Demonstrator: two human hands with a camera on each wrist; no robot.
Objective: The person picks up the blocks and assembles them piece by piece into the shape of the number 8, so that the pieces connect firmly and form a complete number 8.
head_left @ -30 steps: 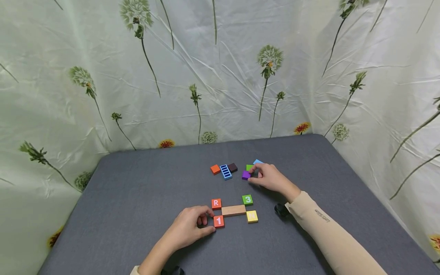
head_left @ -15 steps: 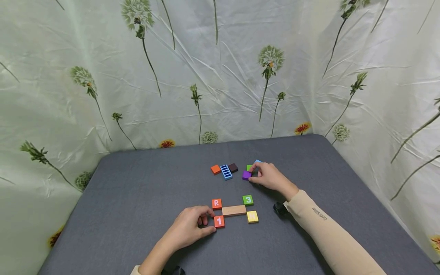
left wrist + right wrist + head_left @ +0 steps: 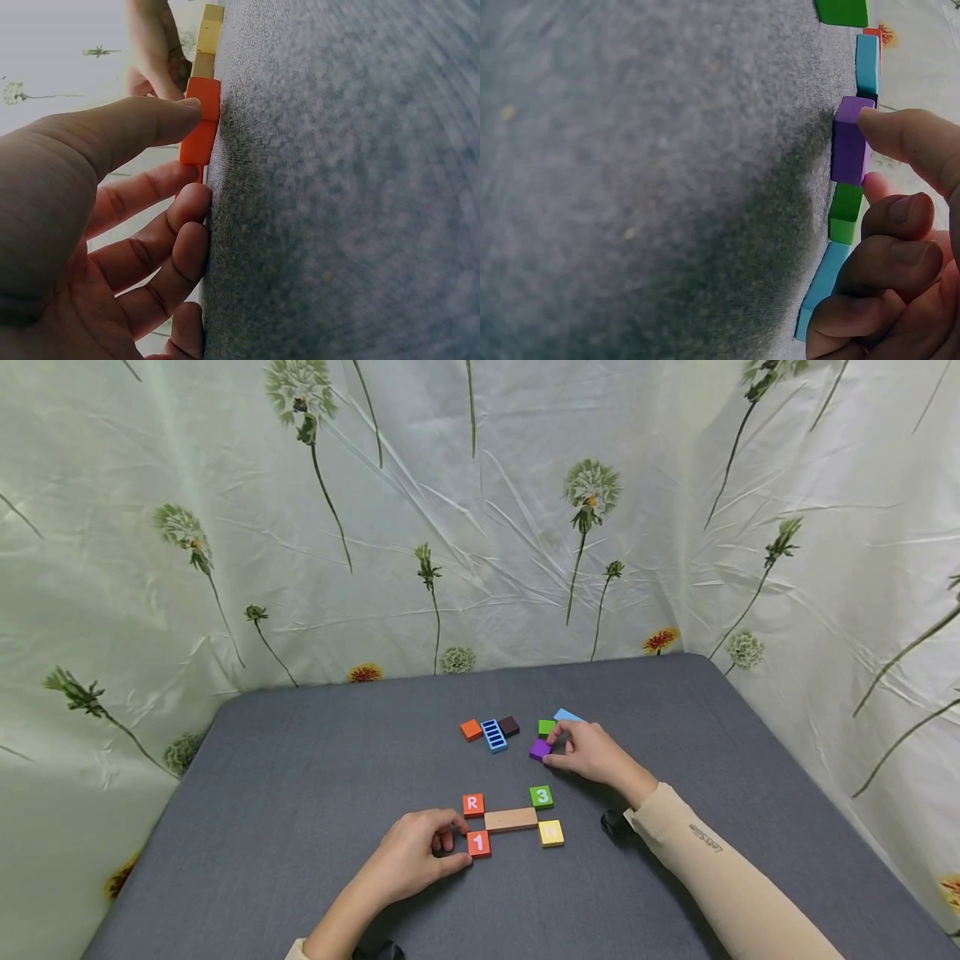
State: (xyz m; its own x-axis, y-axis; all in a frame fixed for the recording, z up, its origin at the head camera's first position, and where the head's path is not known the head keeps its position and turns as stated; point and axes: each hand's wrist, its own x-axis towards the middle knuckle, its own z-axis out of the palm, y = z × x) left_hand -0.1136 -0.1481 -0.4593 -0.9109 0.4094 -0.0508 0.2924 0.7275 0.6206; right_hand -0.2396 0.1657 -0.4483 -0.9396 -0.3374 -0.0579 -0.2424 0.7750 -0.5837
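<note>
In the head view my left hand [image 3: 414, 853] pinches a red square tile marked 1 [image 3: 478, 843] between thumb and index finger. The tile lies flat at the near left corner of a plain wooden bar [image 3: 511, 819]. A red R tile [image 3: 472, 805], a green 3 tile [image 3: 541, 797] and a yellow tile [image 3: 551, 833], its mark hard to read, sit at the bar's other corners. Farther back, my right hand [image 3: 595, 756] pinches a purple tile [image 3: 850, 142] on the table, thumb on one side and index finger on the other. Its remaining fingers are curled.
Just behind the purple tile lie a green tile [image 3: 546, 727] and a light blue piece [image 3: 567, 715], partly covered by the right hand. To their left are an orange tile [image 3: 471, 730], a blue barred piece [image 3: 493, 736] and a dark tile [image 3: 508, 726]. A flowered curtain [image 3: 495, 527] surrounds the grey table [image 3: 322, 752].
My right hand has drawn the purple tile slightly toward me, and a gap shows between it and the green tile. More of the light blue piece is visible. My left hand stays put.
</note>
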